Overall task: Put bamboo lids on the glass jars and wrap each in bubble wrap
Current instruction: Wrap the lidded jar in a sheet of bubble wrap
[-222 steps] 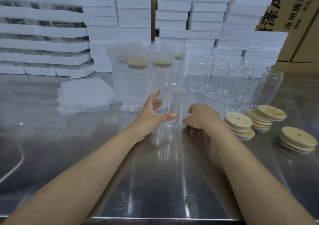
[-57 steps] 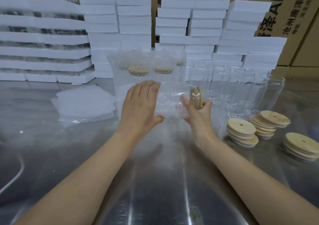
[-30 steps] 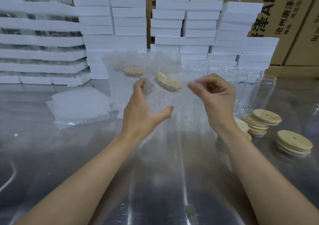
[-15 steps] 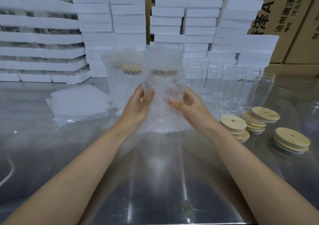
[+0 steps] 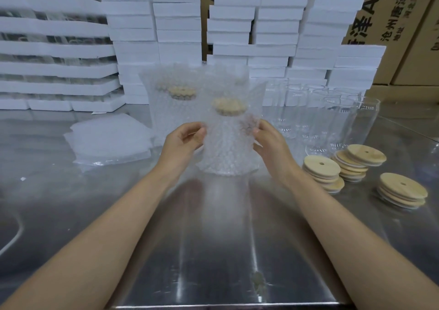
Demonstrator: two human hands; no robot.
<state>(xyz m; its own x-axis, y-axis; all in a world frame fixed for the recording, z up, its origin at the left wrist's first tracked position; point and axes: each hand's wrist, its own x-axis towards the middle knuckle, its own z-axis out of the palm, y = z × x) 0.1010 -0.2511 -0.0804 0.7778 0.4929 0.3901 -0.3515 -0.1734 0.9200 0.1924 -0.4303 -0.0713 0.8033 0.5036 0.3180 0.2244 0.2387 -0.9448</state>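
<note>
- worktop [image 5: 213, 250]: bare steel; I see open room from the hands to its near edge.
- wrapped jar [image 5: 226, 148]: centre, upright, long axis vertical, lid end up; glass clouded by bubble wrap rising past its top. Base contact: I cannot tell.
- left hand [image 5: 183, 141], right hand [image 5: 270, 141]: fingers clamped on the wrap at either side.
- loose lids [image 5: 323, 174]: stacked just right.
- bamboo lid [image 5: 229, 106]: round, pale, showing through the wrap.
</note>
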